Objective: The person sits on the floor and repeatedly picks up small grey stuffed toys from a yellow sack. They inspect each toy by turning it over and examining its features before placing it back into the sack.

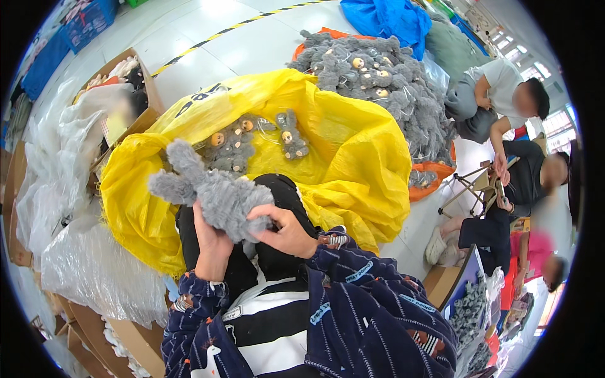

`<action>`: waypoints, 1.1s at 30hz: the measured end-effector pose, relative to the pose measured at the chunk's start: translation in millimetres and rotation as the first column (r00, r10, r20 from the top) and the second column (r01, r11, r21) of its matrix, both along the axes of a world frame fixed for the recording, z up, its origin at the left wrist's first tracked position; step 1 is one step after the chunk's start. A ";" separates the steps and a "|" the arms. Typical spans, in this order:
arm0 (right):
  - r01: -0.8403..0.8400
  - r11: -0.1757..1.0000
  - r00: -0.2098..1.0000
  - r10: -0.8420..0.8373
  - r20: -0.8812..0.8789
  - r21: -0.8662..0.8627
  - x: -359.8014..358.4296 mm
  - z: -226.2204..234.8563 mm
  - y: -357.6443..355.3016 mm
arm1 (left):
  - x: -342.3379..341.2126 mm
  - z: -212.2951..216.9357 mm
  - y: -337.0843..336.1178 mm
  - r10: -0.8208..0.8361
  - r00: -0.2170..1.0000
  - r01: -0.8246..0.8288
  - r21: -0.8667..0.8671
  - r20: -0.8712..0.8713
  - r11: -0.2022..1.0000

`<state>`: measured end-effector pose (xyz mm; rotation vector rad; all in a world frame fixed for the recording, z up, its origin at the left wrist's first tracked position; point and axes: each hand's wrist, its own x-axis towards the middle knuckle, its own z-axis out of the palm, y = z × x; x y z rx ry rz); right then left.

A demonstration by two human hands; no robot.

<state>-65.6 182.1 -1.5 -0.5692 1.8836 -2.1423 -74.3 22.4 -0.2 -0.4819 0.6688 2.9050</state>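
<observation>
Grey fur: one two-eared plush toy [217, 195] is being held over the lap [280, 186].
Left to right: one open carton [153, 94] standing; left hand [212, 242] grasping the toy's side; at least three other toys [294, 142] lying in one yellow sack [261, 88]; right hand [287, 232] gripping the toy's near end; one plush heap [391, 94] spreading on orange sheeting [445, 171].

Yellow sack [356, 148] open beyond toy [227, 198]

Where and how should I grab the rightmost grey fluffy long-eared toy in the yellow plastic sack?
Probably its torso below the face, from the right: the grey fluffy long-eared toy lies face up, ears pointing away, other grey plush toys to its left.
</observation>
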 end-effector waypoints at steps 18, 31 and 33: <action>0.591 0.770 0.709 -0.638 0.299 0.240 -165.3 -47.6 150.2 | -5.3 38.6 -17.7 -0.582 0.757 0.375 -0.531 -0.297 0.760; 0.083 0.729 0.987 -0.155 0.046 0.679 -230.6 -268.2 10.8 | -46.5 79.4 21.7 -0.050 0.553 0.343 0.172 -0.831 0.924; 0.116 0.649 0.975 -0.219 0.039 0.752 -246.4 -291.1 8.8 | -51.6 71.8 25.0 -0.008 0.579 0.307 0.209 -0.815 0.928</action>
